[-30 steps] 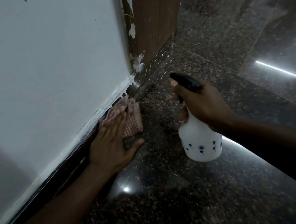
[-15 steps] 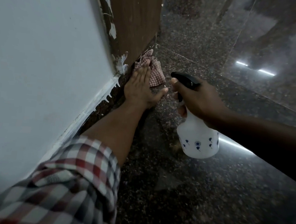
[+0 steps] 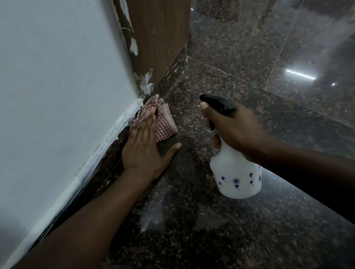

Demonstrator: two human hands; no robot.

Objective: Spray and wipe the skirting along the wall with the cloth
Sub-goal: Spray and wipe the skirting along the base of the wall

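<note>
The left hand (image 3: 146, 146) lies flat against the dark skirting (image 3: 107, 164) at the foot of the white wall (image 3: 46, 76). Its fingers (image 3: 146, 121) are straight and held together, with the thumb spread out to the side over the floor (image 3: 205, 236). They grip nothing and press on the cloth (image 3: 165, 123).

The checked cloth is bunched under and beyond the fingertips. It touches the skirting where the wall meets the brown wooden panel (image 3: 159, 23). Part of the cloth shows uncovered to the right of the fingers and rests on the floor.

The right hand (image 3: 236, 129) is held above the floor, apart from the left hand and the cloth. It is curled round the neck of the white spray bottle (image 3: 236, 180), just below the black trigger head (image 3: 217, 102). The nozzle points toward the wall and the skirting. The bottle body hangs below the hand, tilted, clear of the floor. It cannot be determined whether the trigger is squeezed.
</note>
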